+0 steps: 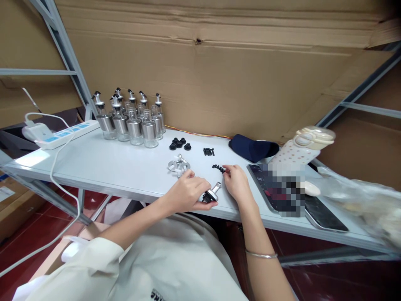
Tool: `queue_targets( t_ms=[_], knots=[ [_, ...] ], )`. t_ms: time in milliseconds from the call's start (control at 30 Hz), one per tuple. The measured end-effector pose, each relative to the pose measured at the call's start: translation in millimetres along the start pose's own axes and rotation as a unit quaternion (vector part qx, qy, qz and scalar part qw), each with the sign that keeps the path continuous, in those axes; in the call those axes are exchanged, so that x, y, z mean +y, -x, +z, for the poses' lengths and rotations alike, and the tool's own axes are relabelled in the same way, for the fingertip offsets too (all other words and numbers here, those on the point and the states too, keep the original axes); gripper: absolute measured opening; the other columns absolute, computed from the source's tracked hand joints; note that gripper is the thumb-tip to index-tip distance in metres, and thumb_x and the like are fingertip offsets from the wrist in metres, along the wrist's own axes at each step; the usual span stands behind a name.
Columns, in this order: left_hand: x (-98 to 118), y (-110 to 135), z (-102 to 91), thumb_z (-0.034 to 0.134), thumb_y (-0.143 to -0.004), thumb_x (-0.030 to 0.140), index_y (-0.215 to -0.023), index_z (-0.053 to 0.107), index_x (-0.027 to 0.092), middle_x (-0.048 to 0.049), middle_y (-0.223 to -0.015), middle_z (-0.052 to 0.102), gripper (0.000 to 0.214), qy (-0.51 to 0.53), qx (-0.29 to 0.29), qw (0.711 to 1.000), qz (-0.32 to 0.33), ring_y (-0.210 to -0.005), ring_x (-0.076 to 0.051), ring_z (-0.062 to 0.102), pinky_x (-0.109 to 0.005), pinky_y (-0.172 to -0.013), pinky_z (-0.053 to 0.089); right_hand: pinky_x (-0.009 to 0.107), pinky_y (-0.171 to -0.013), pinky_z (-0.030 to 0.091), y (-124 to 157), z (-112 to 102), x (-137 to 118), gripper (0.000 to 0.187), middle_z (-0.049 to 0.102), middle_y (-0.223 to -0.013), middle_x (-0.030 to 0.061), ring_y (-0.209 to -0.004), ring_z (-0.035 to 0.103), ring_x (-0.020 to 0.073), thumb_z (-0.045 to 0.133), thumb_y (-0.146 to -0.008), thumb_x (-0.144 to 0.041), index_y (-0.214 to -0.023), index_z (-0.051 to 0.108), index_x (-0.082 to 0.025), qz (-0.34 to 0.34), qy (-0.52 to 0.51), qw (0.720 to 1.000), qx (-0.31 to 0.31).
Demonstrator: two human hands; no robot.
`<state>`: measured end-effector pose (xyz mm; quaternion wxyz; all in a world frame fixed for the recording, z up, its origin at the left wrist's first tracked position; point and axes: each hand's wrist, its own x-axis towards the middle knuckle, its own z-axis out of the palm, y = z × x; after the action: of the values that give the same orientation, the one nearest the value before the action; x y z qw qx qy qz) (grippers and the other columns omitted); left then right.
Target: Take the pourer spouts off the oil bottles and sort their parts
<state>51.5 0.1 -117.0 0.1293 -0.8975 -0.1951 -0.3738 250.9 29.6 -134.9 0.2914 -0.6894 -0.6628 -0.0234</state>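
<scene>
My left hand is closed around a bottle pourer, a silver spout with a black ribbed stopper, held over the table's front edge. The spout points up and to the right. At the right end of a short row of small black caps, my right hand has its thumb and index finger pinched on a cap, mostly hidden by the fingers. Several silver pourer parts lie in a pile beyond my left hand. Black stoppers sit in a cluster behind them, and small black pieces stand to their right.
Glass bottles with steel sleeves stand at the back left, several with pourers fitted. A power strip with a white cable lies at the left end. To the right are a navy cap, a tablet, a spotted bottle and a phone.
</scene>
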Motion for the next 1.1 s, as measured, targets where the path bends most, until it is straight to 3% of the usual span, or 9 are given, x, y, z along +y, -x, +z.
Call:
queue_targets(
  t_ms=[333,633,767,933,1100],
  knots=[
    [-0.1,0.3,0.4,0.04,-0.09,0.045,-0.076,0.05,0.016,-0.0003,-0.065,0.06,0.033,0.004,0.007,1.0,0.008,-0.057,-0.013,0.051,-0.028,-0.066,0.034,0.031,-0.085,0.041,-0.8,-1.0,-3.0,0.035,0.063,-0.096,0.0119,-0.092,0.056,0.0221,0.04,-0.086,-0.01,-0.107,0.067,-0.013,-0.038,0.018,0.997,-0.064],
    [-0.3,0.2,0.3,0.038,-0.091,0.046,-0.075,0.05,0.016,-0.0004,-0.064,0.06,0.035,0.003,0.0,1.0,0.007,-0.057,-0.013,0.052,-0.028,-0.066,0.035,0.032,-0.087,0.04,-0.7,-2.7,-8.4,0.033,0.063,-0.096,0.0138,-0.092,0.057,0.0236,0.042,-0.084,-0.01,-0.105,0.067,-0.011,-0.046,0.0,0.997,-0.069],
    [-0.6,0.6,0.3,0.036,-0.091,0.046,-0.076,0.05,0.016,-0.0006,-0.064,0.061,0.037,0.003,-0.005,1.0,0.005,-0.057,-0.012,0.052,-0.028,-0.066,0.035,0.033,-0.087,0.041,-1.7,-4.2,-8.7,0.041,0.061,-0.096,0.0134,-0.09,0.056,0.0234,0.039,-0.082,-0.008,-0.119,0.058,-0.008,-0.037,0.007,0.996,-0.078],
    [-1.1,0.9,1.0,0.037,-0.091,0.047,-0.076,0.051,0.016,-0.0008,-0.064,0.061,0.036,0.002,-0.002,1.0,0.008,-0.057,-0.013,0.052,-0.028,-0.066,0.035,0.03,-0.088,0.041,-11.8,-6.9,-3.9,0.059,0.057,-0.101,0.013,-0.095,0.057,0.0213,0.035,-0.076,0.002,-0.132,0.046,-0.011,-0.048,0.008,0.988,-0.145],
    [-1.3,1.5,1.7,0.04,-0.09,0.046,-0.077,0.051,0.016,-0.0012,-0.066,0.062,0.034,0.006,-0.006,1.0,0.006,-0.058,-0.013,0.053,-0.029,-0.067,0.036,0.027,-0.09,0.04,-36.0,-7.8,-4.3,0.059,0.056,-0.106,0.0114,-0.1,0.056,0.0194,0.039,-0.068,0.007,-0.119,0.058,-0.016,-0.092,0.013,0.974,-0.205]
  ],
)
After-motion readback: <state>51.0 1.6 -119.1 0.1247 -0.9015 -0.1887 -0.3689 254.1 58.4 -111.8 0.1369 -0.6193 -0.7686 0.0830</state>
